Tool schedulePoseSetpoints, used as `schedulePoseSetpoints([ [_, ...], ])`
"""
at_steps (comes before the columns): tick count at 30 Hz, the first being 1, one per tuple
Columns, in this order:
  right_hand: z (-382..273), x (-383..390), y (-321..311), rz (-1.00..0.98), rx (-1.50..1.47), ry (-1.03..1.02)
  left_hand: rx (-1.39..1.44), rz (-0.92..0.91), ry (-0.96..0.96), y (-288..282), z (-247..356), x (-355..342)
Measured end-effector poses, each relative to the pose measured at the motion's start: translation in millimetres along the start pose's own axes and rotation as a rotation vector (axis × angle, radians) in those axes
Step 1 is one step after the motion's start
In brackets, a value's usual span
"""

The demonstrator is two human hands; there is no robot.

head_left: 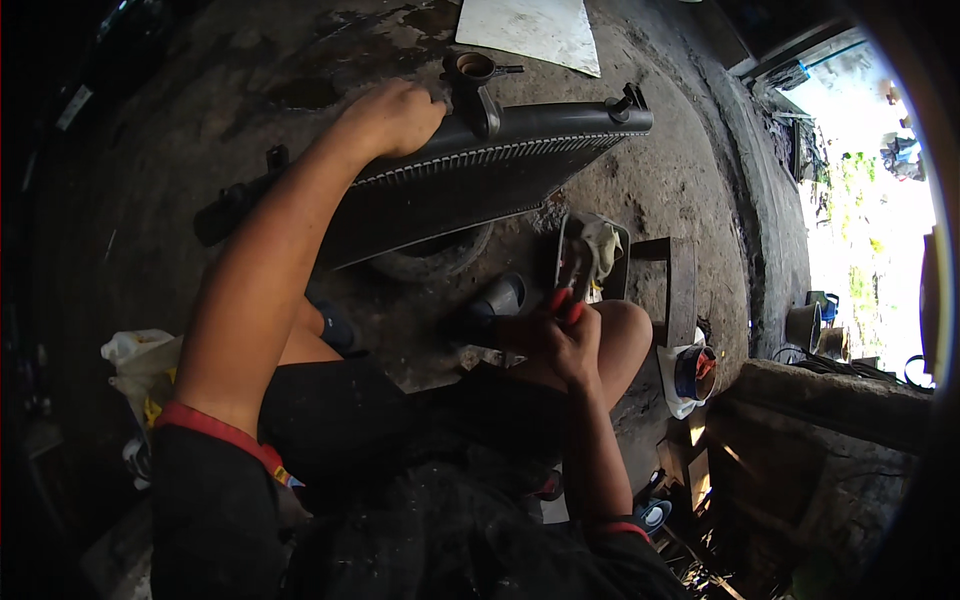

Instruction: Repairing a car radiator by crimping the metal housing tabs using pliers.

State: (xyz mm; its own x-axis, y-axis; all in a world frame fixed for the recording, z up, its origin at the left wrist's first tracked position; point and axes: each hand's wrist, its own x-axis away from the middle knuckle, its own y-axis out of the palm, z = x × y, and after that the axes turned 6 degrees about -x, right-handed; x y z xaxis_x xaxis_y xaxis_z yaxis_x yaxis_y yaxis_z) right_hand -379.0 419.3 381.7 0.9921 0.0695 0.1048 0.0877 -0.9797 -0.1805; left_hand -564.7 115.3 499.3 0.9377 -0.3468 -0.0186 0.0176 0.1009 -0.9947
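Head view: left hand (392, 115) closes over the top edge of the radiator (460, 180), which stands on edge on the dirt floor (680, 170), long axis running left to right, black plastic tank uppermost, finned metal core below. Right hand (565, 340) grips red-handled pliers (572, 285), nose pointing far.

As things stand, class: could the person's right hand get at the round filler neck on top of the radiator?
Probably not at once. The right hand is shut on red-handled pliers low by the knee, and the radiator stands between it and the filler neck. The left hand rests right beside that neck.
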Motion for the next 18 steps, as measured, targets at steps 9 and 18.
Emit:
schedulePoseSetpoints([
  [9,48,-97,126,-0.011,0.179,-0.336,0.172,-0.039,-0.155,6,-2,-13],
  [18,59,-137,157,0.148,0.138,-0.499,0.163,0.047,-0.159,32,2,-10],
])
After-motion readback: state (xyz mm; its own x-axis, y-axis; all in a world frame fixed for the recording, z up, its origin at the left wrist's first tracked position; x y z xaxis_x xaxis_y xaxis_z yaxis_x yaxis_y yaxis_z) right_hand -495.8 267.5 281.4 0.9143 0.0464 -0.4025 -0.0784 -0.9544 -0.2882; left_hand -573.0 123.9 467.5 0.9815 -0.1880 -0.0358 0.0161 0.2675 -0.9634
